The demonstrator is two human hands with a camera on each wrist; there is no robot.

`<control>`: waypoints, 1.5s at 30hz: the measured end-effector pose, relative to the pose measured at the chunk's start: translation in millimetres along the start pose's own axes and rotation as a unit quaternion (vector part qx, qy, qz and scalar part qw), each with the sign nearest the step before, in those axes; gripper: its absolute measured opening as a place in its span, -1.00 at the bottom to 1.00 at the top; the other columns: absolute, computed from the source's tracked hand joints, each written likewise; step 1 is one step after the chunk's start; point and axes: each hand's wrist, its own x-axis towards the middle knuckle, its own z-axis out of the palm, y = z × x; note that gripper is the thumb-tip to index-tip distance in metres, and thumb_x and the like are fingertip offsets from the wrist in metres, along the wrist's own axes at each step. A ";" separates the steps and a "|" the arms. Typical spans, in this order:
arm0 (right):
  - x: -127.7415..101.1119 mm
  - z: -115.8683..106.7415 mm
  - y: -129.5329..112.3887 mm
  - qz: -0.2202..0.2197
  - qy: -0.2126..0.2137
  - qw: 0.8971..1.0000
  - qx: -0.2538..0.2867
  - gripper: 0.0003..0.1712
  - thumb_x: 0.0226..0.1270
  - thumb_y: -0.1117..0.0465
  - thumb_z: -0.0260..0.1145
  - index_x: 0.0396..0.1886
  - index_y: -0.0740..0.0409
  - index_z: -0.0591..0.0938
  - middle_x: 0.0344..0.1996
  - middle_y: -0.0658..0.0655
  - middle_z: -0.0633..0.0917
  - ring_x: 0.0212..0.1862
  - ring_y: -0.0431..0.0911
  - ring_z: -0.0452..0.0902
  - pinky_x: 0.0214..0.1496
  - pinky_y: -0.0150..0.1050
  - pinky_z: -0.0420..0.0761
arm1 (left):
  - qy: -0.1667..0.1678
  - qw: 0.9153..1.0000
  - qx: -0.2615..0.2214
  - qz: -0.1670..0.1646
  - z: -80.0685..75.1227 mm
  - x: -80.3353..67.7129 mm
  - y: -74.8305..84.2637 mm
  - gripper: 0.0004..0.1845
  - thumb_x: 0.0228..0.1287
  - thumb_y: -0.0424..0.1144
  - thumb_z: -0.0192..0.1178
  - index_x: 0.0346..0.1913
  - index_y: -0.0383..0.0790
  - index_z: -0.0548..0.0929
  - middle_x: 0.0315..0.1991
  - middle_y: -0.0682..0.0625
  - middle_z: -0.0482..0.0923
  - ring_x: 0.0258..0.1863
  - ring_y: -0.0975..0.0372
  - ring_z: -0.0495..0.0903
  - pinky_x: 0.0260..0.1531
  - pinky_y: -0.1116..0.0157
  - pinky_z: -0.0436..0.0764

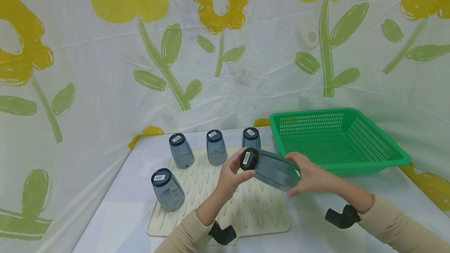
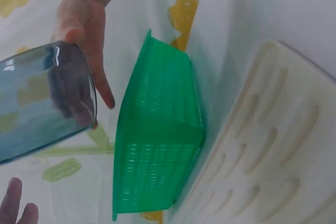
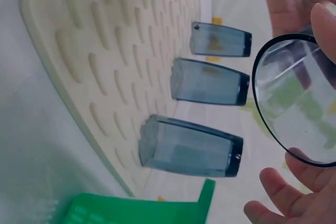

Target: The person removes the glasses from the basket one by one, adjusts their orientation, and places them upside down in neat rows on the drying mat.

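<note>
Head view: both hands hold one smoky blue tumbler (image 1: 270, 169) sideways above the cream drying mat (image 1: 218, 202), centre of frame. The left hand (image 1: 232, 175) curls its fingers round the dark base end; the right hand (image 1: 309, 177) cups the open rim end. Four more tumblers (image 1: 167, 189) stand upside down on the mat — three in a back row, one front left. The green basket (image 1: 337, 139) sits empty at right on the worktop (image 1: 116, 214).

Left wrist view: the tumbler's rim fills the left edge, right-hand fingers (image 2: 86, 51) behind it, basket just beside the mat.

Right wrist view: rim at right, four inverted tumblers lined up on the mat.

Judgement: four placed, the fifth in hand, not yet set down.
</note>
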 end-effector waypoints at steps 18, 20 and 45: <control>11.7 33.8 -2.8 -0.010 0.008 1.000 0.006 0.17 -0.41 0.02 0.59 0.26 0.40 0.26 0.28 0.43 0.19 0.31 0.40 -0.17 0.15 0.45 -0.01 | 0.016 0.999 0.025 0.016 4.3 11.0 14.8 -0.18 -0.10 0.13 0.36 0.15 -0.36 0.44 0.01 0.06 0.52 -0.05 0.32 0.46 0.06 0.09 0.32; 12.5 35.6 -4.3 -0.014 0.002 1.000 0.014 0.17 -0.40 0.02 0.59 0.25 0.40 0.26 0.29 0.46 0.17 0.31 0.42 -0.19 0.15 0.45 -0.04 | 0.017 0.999 0.033 0.014 4.8 11.7 16.7 -0.17 -0.12 0.16 0.36 0.14 -0.35 0.45 0.03 -0.02 0.52 -0.03 0.32 0.45 0.10 0.06 0.28; 16.9 52.2 -9.1 -0.004 0.044 0.998 -0.042 -0.02 -0.11 -0.05 0.47 0.25 0.36 0.29 0.31 0.38 0.21 0.33 0.39 -0.15 0.16 0.42 0.02 | 0.034 0.981 0.178 -0.066 -23.8 0.2 15.2 -0.38 -0.08 -0.20 0.40 0.14 -0.12 0.50 0.10 -0.05 0.49 0.02 0.11 0.47 0.07 0.07 0.37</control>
